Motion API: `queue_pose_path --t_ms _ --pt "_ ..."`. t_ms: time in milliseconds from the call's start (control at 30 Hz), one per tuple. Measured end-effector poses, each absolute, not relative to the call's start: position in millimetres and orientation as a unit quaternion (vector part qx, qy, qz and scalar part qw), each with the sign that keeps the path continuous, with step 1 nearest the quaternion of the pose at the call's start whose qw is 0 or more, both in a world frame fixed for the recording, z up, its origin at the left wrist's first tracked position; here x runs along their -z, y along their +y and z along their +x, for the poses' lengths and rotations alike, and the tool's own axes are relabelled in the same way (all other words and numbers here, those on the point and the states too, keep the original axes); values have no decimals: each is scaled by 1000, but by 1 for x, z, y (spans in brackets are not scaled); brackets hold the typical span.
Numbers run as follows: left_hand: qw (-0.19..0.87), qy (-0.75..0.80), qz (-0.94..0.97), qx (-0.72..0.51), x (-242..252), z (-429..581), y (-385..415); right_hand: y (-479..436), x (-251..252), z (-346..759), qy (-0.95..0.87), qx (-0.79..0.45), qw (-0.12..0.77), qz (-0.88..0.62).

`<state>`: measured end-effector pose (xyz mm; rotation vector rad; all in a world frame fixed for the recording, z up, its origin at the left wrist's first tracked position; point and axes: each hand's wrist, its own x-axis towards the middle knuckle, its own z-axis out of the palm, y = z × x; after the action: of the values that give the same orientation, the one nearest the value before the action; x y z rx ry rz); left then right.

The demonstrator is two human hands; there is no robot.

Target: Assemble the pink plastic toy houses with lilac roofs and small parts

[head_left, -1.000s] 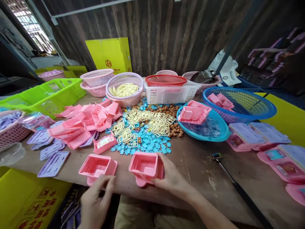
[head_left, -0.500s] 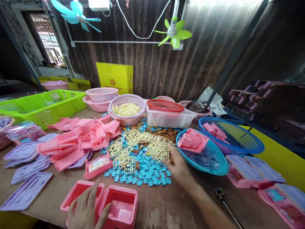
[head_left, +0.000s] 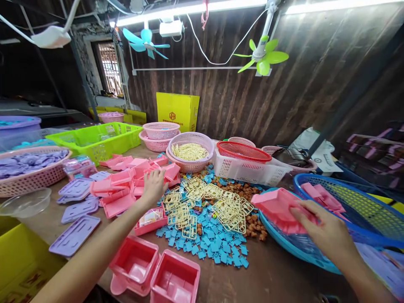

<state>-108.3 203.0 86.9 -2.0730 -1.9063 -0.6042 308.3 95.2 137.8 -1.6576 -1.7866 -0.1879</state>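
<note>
Brown tabletop, streaked dark wall, right hand grasping pink tray, left hand, grip unclear

From the person's head, the single view looks forward and slightly down over the surface, close above its near edge, with the left hand and right hand in its lower half, the streaked wall beyond.

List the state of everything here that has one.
Left-hand grip: at the pink pile, closure unclear.
Right-hand grip: closed.
Pink tray: held in that grip, near turquoise basin.
Two pink boxes: upright, open-topped.
Lavender basket: holding cream parts.
Front purple plate: lying flat.
Light tube: lit.
Green fan: blades sharp, possibly still.
</note>
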Motion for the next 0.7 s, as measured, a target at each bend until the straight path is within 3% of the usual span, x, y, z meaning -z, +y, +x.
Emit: queue_pose_path --t_ms 167,433,700 --pt "106 -652 -718 218 -88 -81 246 52 -115 264 -745 -129 272 -596" --pt "-13 -675 -670 310 -80 -64 272 13 -30 276 -665 -115 159 -721" --pt "-226 -677 -471 518 -111 -102 267 7 -19 296 -636 -192 220 -714"
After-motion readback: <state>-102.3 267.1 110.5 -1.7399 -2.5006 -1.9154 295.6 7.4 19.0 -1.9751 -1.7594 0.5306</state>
